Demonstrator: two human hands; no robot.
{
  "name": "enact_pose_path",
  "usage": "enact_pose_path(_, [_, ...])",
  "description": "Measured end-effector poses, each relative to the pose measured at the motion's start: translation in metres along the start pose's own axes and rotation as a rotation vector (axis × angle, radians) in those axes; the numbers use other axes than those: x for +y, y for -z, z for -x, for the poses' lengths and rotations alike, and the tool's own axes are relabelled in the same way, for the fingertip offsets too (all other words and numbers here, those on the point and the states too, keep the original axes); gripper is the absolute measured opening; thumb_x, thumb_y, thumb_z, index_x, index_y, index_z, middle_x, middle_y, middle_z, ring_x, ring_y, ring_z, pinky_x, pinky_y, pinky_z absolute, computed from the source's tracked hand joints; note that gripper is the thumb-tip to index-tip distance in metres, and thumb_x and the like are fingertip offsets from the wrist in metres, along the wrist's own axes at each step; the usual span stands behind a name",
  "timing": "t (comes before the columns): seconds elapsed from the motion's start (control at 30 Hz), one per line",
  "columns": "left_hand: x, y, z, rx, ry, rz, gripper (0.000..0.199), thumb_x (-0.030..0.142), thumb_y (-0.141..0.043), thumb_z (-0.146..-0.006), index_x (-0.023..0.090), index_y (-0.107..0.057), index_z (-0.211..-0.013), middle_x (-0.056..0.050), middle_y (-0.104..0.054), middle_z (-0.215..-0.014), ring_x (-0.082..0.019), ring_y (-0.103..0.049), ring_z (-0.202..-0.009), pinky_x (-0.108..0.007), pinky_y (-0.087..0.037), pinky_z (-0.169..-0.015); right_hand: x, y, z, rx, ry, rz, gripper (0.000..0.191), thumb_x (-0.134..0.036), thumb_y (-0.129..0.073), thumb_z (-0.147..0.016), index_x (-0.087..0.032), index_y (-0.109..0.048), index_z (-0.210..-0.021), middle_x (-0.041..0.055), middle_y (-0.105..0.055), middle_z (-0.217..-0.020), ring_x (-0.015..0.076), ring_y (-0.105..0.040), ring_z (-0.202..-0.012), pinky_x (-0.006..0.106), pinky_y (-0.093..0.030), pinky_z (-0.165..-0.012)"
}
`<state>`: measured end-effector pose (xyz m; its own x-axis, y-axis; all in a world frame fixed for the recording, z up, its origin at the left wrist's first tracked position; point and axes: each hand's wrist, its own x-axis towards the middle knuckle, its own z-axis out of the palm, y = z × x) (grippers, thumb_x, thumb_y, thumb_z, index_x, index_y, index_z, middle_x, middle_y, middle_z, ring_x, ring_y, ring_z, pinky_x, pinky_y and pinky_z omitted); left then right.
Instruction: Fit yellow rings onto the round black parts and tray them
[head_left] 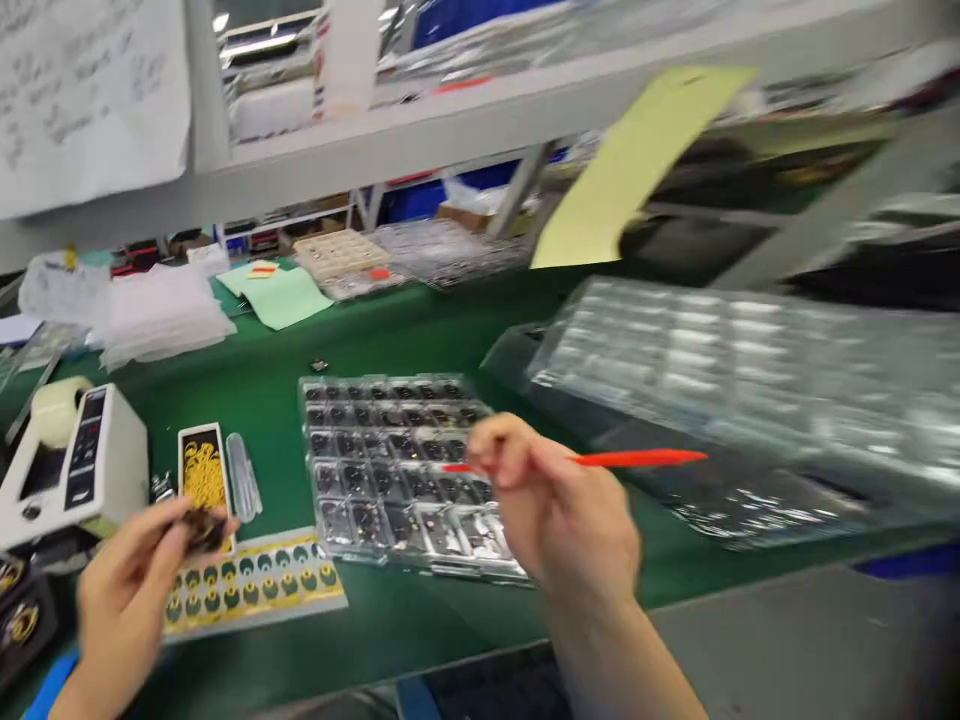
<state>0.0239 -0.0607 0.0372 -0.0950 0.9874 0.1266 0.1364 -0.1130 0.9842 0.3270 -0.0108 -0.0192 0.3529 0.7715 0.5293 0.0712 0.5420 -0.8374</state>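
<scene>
Head view, left hand (127, 590): 8 o'clock; fingers pinch a small dark part (201, 528), blurred.
Right hand (559, 500): 5 o'clock; fingers grip a red stick (641, 458), its ends toward 9 and 3 o'clock.
Clear tray (360, 552): 7 o'clock, flat on the green worktop (420, 335); dark pieces (401, 442) in compartments.
Sticker sheet (315, 603): 8 o'clock, beside tray.
Yellow rings (206, 475): in a small box (199, 431), 11 o'clock of sheet.

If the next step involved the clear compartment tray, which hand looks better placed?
Probably the right hand: in this view it overlaps the right side of the tray and holds a red stick. The left hand is farther away, near the narrow white box, holding a small dark part.
</scene>
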Motion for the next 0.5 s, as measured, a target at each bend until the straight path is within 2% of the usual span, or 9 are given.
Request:
enact_pose_path(0.1, [-0.017,-0.007,-0.024,-0.119,0.068,0.137,0.031,0.04,-0.07,-0.084,0.019,-0.067,-0.106,-0.005,-0.075,-0.091,-0.025,-0.073,-0.087,-0.033,-0.062,-0.071,-0.006,-0.046,0.002,-0.313,-0.081,-0.083,0.052,-0.058,-0.047,-0.091,-0.02,-0.067,-0.062,0.0061,-0.059,-0.073,0.0186,-0.057,-0.07,0.033,-0.048,-0.064])
enact_pose_path(0.2, [-0.026,-0.014,-0.046,-0.2,0.071,0.239,0.028,0.033,-0.066,-0.087,0.019,-0.064,-0.111,-0.007,-0.075,-0.1,-0.025,-0.072,-0.097,-0.035,-0.061,-0.082,-0.012,-0.065,0.004,-0.524,-0.057,-0.137,0.05,-0.059,-0.04,-0.095,-0.022,-0.073,-0.087,0.0036,-0.059,-0.068,0.0156,-0.055,-0.063,0.028,-0.047,-0.058])
enact_pose_path(0.27, [-0.029,-0.018,-0.051,-0.224,0.051,0.277,0.026,0.028,-0.063,-0.089,0.02,-0.062,-0.113,-0.007,-0.074,-0.105,-0.024,-0.07,-0.104,-0.034,-0.059,-0.087,-0.016,-0.071,0.008,-0.56,0.019,-0.16,0.042,-0.052,-0.043,-0.097,-0.022,-0.071,-0.091,0.0028,-0.062,-0.067,0.0151,-0.057,-0.064,0.028,-0.049,-0.059])
enact_pose_path(0.33, [-0.032,-0.02,-0.049,-0.242,0.024,0.322,0.025,0.025,-0.062,-0.089,0.02,-0.061,-0.114,-0.007,-0.074,-0.108,-0.024,-0.068,-0.107,-0.034,-0.058,-0.089,-0.02,-0.078,0.013,-0.565,0.09,-0.132,0.031,-0.041,-0.048,-0.098,-0.022,-0.069,-0.085,0.0028,-0.065,-0.071,0.0151,-0.061,-0.07,0.027,-0.051,-0.064])
enact_pose_path(0.5, [-0.035,-0.02,-0.04,-0.269,0.009,0.377,0.025,0.023,-0.063,-0.088,0.02,-0.059,-0.113,-0.008,-0.073,-0.11,-0.025,-0.067,-0.109,-0.035,-0.058,-0.088,-0.017,-0.096,0.023,-0.596,0.127,-0.065,0.017,-0.018,-0.053,-0.093,-0.018,-0.067,-0.084,0.0023,-0.068,-0.072,0.0127,-0.063,-0.065,0.023,-0.051,-0.059])
